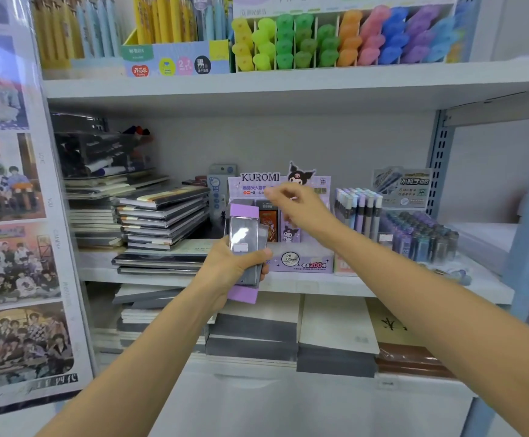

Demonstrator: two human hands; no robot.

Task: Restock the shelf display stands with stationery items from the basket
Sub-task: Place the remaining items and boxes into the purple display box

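My left hand (233, 266) grips a stack of flat lead-refill packs (244, 238) with purple ends and clear, glossy fronts, held upright in front of the middle shelf. Just behind it stands the purple Kuromi display stand (304, 258), with a few packs upright in its slots. My right hand (301, 208) hovers over the stand's slots, fingers loosely curled and blurred; whether it pinches a pack is unclear. No basket is in view.
Stacked notebooks (159, 216) fill the shelf left of the stand. Lead tubes (359, 211) and a tray of refill cases (420, 234) sit to its right. Highlighters (335, 39) line the upper shelf. Paper pads (335, 335) lie below. A poster sheet (14, 216) hangs at left.
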